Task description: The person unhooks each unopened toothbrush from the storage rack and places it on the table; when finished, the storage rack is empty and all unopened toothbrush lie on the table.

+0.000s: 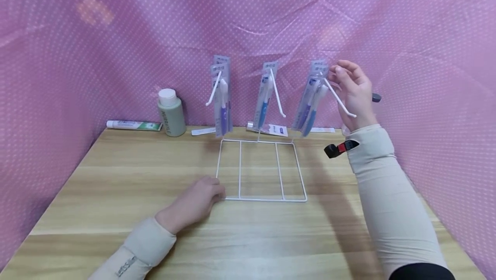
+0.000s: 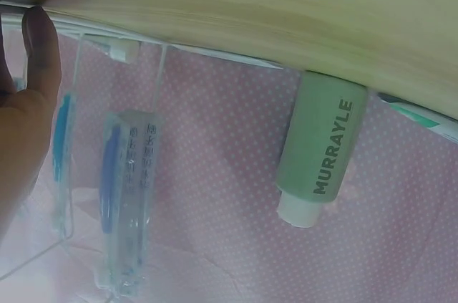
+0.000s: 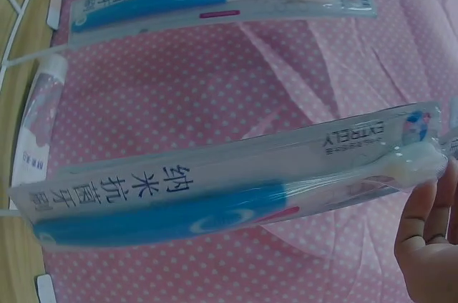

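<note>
Item: toothbrush pack [image 1: 311, 99], hanging on the rack's [image 1: 261, 170] right hook; our right hand [image 1: 354, 92] pinches its top, fingers [image 1: 341, 73] clamped on it. Left hand [image 1: 197, 200] rests on the desk [image 1: 116, 194], relaxed fingers touching the rack's corner.

A pink cloth [image 1: 116, 47] with small white dots hangs behind and around the table [image 1: 116, 211], whose top is pale wood with light and darker grain bands. A white wire rack [image 1: 261, 170] stands on the table. On the rack's left hook hang clear packets with a purple toothbrush [image 1: 223, 107]; its middle and right hooks carry blue toothbrushes [image 1: 263, 103] with white heads. Left of the rack stands a sage-green bottle [image 1: 171, 114] with a white cap and dark lettering, then a white and green tube [image 1: 134, 125]. Both sleeves [image 1: 387, 194] are beige.
</note>
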`<state>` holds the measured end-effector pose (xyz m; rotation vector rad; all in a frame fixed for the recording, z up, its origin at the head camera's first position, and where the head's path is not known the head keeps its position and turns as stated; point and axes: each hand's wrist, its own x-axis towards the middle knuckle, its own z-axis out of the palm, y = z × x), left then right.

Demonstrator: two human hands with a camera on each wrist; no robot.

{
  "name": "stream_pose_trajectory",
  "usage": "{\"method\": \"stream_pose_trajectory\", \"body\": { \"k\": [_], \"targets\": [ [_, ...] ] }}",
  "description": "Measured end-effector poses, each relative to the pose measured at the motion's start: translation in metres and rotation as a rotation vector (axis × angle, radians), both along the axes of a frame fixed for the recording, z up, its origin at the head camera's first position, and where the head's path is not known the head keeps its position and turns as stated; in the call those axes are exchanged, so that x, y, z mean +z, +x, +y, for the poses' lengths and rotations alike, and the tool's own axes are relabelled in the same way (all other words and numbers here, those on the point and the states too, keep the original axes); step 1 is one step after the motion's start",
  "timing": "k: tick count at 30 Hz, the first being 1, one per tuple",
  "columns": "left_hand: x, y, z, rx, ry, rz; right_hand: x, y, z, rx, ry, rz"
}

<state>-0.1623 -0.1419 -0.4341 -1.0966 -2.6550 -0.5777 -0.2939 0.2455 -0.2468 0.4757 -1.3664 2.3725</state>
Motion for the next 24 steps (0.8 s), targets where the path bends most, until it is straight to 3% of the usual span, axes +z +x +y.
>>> {"method": "stream_pose_trajectory", "body": {
  "k": [5,10,17,24],
  "targets": [
    [-0.001,-0.002,0.003,-0.016,0.012,-0.016,-0.002,-0.002,0.003,-0.055,0.068,-0.029],
    [0.000,-0.003,0.001,-0.016,0.028,-0.005,-0.004,-0.004,-0.001,-0.050,0.090,-0.011],
    [-0.001,-0.004,-0.001,-0.007,0.015,-0.020,-0.012,-0.003,-0.006,0.001,0.065,-0.050],
    [-0.001,-0.005,-0.002,0.002,-0.003,-0.040,-0.025,0.011,-0.003,0.047,0.145,-0.031]
  ]
}}
